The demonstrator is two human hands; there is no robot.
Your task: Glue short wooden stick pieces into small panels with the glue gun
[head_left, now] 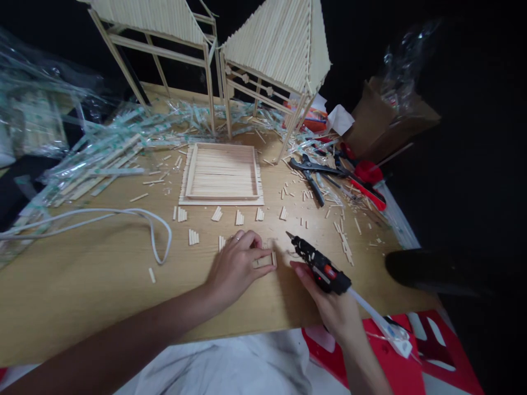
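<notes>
My left hand (236,260) hovers low over the table, thumb and index finger pinched on a short piece of wooden stick (274,259). To its right, my right hand (329,310) is wrapped round a black hot glue gun (319,266), whose nozzle points up and left. Between the nozzle and the pinched piece there is a small gap. Little stepped clusters of cut sticks (193,237) lie in rows beyond my left hand, one partly hidden by it. Behind them is a shallow rectangular stick tray (224,198) with a low rim.
Two stick-built structures with slatted roofs (272,46) stand at the back. Pliers (310,175) and stick scraps lie right of the tray. Plastic wrappers (123,123) and loose sticks cover the left. A white cable (158,219) loops on the table. A brown paper bag (382,118) stands at right.
</notes>
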